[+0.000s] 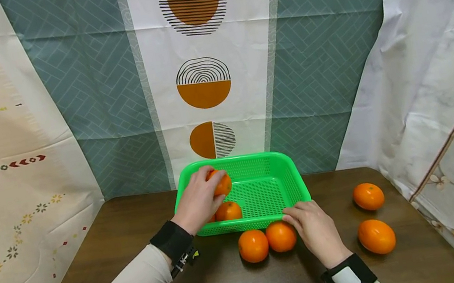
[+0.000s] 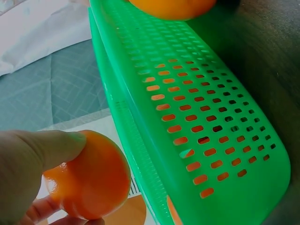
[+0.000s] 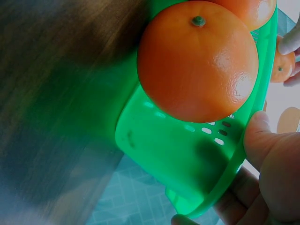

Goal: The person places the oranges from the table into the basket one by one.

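Pinching with thumb and fingers, the left hand [image 1: 198, 200] held an orange [image 1: 225, 185] over the left end of the green basket [image 1: 260, 196]; any release seemed best low and gentle. Rightward, the right hand [image 1: 317, 231] gripped the near rim [image 1: 241, 224], a sensible brace against any sliding.
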A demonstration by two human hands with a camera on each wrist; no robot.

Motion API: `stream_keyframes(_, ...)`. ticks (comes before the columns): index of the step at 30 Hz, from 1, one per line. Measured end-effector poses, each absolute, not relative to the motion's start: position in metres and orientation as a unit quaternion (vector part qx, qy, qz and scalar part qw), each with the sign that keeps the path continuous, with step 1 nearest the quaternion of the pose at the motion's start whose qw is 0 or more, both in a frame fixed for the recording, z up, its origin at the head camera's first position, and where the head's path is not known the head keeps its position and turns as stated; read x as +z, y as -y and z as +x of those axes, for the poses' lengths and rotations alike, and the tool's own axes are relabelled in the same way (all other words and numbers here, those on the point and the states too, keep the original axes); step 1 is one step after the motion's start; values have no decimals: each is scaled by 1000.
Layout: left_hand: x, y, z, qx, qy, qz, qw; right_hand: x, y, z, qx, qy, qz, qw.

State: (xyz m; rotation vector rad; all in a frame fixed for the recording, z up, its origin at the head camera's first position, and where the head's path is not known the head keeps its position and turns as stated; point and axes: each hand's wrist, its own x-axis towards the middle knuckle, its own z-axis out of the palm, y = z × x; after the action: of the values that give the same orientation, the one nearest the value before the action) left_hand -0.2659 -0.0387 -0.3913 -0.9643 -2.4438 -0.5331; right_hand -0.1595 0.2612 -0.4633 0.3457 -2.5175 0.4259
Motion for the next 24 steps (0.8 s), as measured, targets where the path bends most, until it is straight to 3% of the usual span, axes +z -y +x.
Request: stream_keyframes(24, -392, 22, -292, -205, 922, -309, 111, -464, -262, -159, 159, 934, 140, 289)
